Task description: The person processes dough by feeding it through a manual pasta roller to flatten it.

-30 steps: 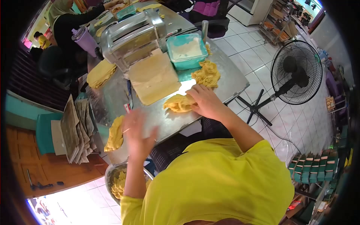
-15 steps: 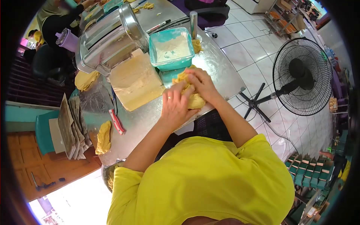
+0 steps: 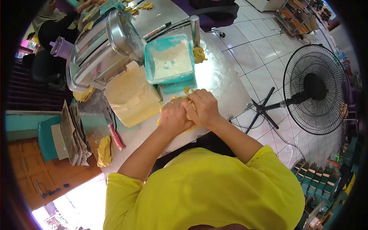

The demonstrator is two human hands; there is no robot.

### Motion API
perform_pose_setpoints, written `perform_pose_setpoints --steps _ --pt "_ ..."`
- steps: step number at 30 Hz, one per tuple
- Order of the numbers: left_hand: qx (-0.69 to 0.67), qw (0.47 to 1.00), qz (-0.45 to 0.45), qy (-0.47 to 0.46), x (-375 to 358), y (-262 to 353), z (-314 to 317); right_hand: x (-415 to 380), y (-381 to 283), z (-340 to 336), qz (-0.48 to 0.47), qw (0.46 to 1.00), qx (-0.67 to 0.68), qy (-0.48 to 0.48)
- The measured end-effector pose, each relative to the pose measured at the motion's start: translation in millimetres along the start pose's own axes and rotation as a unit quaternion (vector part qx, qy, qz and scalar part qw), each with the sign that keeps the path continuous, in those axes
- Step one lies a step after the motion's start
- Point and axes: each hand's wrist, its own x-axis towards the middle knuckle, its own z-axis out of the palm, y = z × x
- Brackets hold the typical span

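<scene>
Both hands press together on a lump of yellow dough [image 3: 187,92] near the front edge of the metal surface [image 3: 214,76]: the left hand [image 3: 174,117] and right hand [image 3: 201,108] are closed around it. Its shape and long axis are hidden by the fingers. Behind stand a teal flour tub [image 3: 170,59] and a roller machine [image 3: 101,48]; a fan [image 3: 316,88] stands on the tiled floor [image 3: 260,50].

Bright daylight, tabletop glare, fisheye vignette
</scene>
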Motion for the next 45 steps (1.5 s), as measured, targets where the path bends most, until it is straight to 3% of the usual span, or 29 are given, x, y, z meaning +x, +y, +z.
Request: perform_pose_setpoints --steps 5,8,11,13,14,15,17,19,20,22,27,29,30,31,32,33,34,35,37,41,45 --pt "-0.02 0.996 -0.063 -0.06 20 -5 -1 22 17 5 0.053 0.996 0.066 0.01" --pt "-0.001 0.997 -0.071 -0.029 19 1 -2 21 17 5 0.089 0.994 0.061 -0.015" --pt "-0.008 0.994 -0.095 -0.055 13 5 -2 18 15 7 0.104 0.985 0.128 0.06" --pt "0.017 0.996 -0.091 -0.012 8 15 -11 24 24 -4 0.164 0.955 0.244 0.04" --pt "0.04 0.995 -0.089 0.021 5 20 -15 33 35 -11 0.151 0.968 0.194 0.047" --pt "0.038 0.995 -0.09 0.022 3 22 -17 43 50 -16 0.213 0.945 0.246 0.035" --pt "-0.049 0.98 -0.156 -0.114 2 19 -22 68 77 -22 0.071 0.993 0.067 0.069" --pt "-0.063 0.98 -0.143 -0.122 1 13 -21 89 94 -17 -0.042 0.998 -0.012 0.046" --pt "-0.073 0.98 -0.13 -0.128 3 11 -22 93 99 -13 -0.043 0.998 -0.013 0.049" --pt "-0.067 0.98 -0.131 -0.137 6 12 -24 101 99 -7 -0.024 0.991 -0.094 -0.087" --pt "-0.067 0.98 -0.124 -0.138 6 13 -21 95 103 -3 0.022 0.997 -0.061 -0.034" --pt "-0.07 0.982 -0.128 -0.12 5 9 -16 92 111 -7 0.073 0.997 0.027 0.007" --pt "-0.069 0.982 -0.129 -0.118 7 9 -17 87 110 -12 0.172 0.972 0.161 0.01" --pt "-0.062 0.982 -0.133 -0.123 7 9 -18 82 107 -19 0.17 0.972 0.161 0.007" --pt "-0.057 0.981 -0.135 -0.129 8 11 -17 76 105 -28 0.247 0.911 0.331 0.004" --pt "-0.061 0.98 -0.136 -0.13 8 12 -16 69 101 -36 0.318 0.814 0.487 0.003" --pt "-0.028 0.984 -0.128 -0.121 8 12 -16 64 95 -40 0.326 0.774 0.543 0.021" --pt "0.006 0.987 -0.119 -0.112 8 12 -15 60 94 -43 0.328 0.775 0.54 0.024" --pt "-0.009 0.99 -0.11 -0.091 5 6 -7 54 90 -46 0.316 0.667 0.674 0.027" --pt "-0.05 0.988 -0.113 -0.09 6 5 -7 48 73 -48 0.288 0.628 0.721 0.041" --pt "-0.081 0.985 -0.095 -0.119 8 8 -21 42 50 -55 0.286 0.655 0.699 0.031"
